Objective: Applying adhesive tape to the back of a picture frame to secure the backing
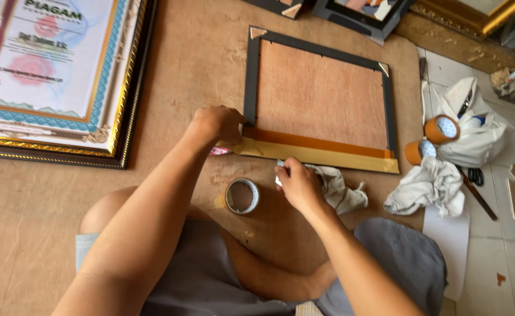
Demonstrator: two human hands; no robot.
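1. A person sits on a brown board floor (pixel 47 234), knees drawn up in grey shorts, looking down at a dark rectangular picture frame lying face down, its reddish-brown wooden backing board upward (pixel 322 96).
2. The frame lies just ahead of the knees; a band of brown and tan tape (pixel 328 149) runs along its near edge, from the left corner to the right corner.
3. The left hand (pixel 217 124) rests on the frame's near left corner, fingers curled and pressed down on the end of the tape; the grip is closed against the frame rather than spread.
4. The right hand (pixel 297 182) hovers just below the tape band, thumb and fingers pinched on a small pale object too small to identify.
5. A crumpled grey-white cloth (pixel 342 190) lies touching the right hand on its far side.
6. A roll of clear tape (pixel 241 196) lies flat on the floor between the two forearms.
7. To the right, two orange-brown tape rolls (pixel 442 129) sit beside a heap of white rags (pixel 427 187).
8. At far left lies a gold-and-black framed certificate (pixel 52 76).
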